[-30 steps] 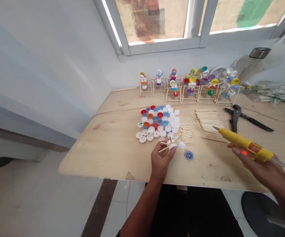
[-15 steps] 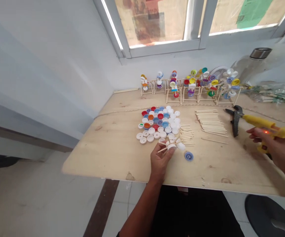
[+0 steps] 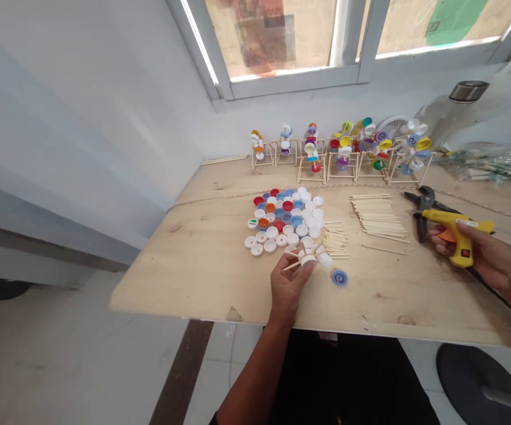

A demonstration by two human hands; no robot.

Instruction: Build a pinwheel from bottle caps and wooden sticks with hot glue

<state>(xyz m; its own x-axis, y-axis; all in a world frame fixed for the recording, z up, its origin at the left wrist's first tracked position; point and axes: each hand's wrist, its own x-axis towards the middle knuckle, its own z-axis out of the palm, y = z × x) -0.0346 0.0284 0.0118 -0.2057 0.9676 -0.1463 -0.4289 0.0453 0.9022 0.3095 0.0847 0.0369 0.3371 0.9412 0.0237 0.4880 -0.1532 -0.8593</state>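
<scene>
Between the fingers of my left hand [image 3: 287, 289] is a white bottle cap with sticks [image 3: 308, 260] poking out around it like spokes. A white cap [image 3: 325, 260] shows at its right side. My right hand [image 3: 485, 251] is at the table's right, its fingers around a yellow hot glue gun [image 3: 461, 239] with an orange trigger. The gun's nozzle points left, by the black pliers-like tool [image 3: 424, 206]. A blue cap with a swirl mark [image 3: 339, 277] lies just right of my left hand.
Several loose bottle caps [image 3: 277, 215] cover the table's middle, beside short sticks [image 3: 335, 239] and a row of longer sticks [image 3: 377, 215]. Along the wall stand stick frames with cap wheels [image 3: 344, 156]. A cord [image 3: 220, 195] crosses behind, and a bagged stick bundle [image 3: 498, 162] lies back right.
My right hand has brought the glue gun a little to the left and turned it, so its side and orange trigger now show. My left hand stays almost still with the spoked cap.
</scene>
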